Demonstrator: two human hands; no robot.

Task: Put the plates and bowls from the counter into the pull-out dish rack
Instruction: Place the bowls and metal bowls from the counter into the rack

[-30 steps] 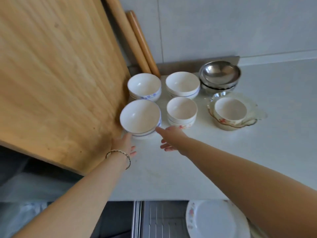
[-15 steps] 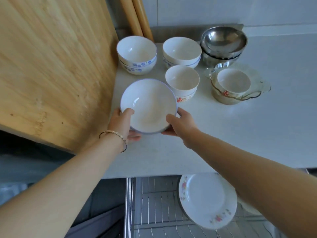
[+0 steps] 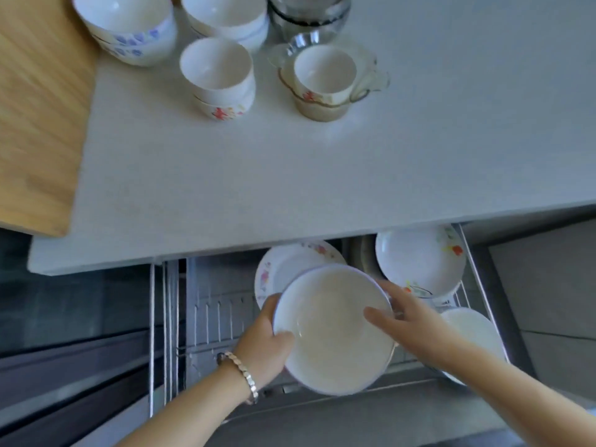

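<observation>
I hold a large white bowl (image 3: 332, 330) over the pull-out dish rack (image 3: 206, 317), below the counter edge. My left hand (image 3: 264, 346) grips its left rim, thumb inside. My right hand (image 3: 400, 321) holds its right rim. Behind the bowl a flowered plate (image 3: 277, 266) stands in the rack, and another flowered plate (image 3: 419, 262) stands to its right. On the counter (image 3: 290, 172) remain stacked white bowls with blue flowers (image 3: 129, 27), another white bowl stack (image 3: 225, 17), small bowls with red flowers (image 3: 219, 79), and a small bowl in a glass dish (image 3: 325, 82).
A wooden board (image 3: 38, 108) covers the counter's left side. Steel and glass bowls (image 3: 306, 14) stand stacked at the back. A white dish (image 3: 467, 330) lies at the rack's right end. The left part of the rack shows bare wire slots.
Both hands lifted the large bowl off the counter and carried it down over the rack. My view tilted downward, so the rack now fills the lower part.
</observation>
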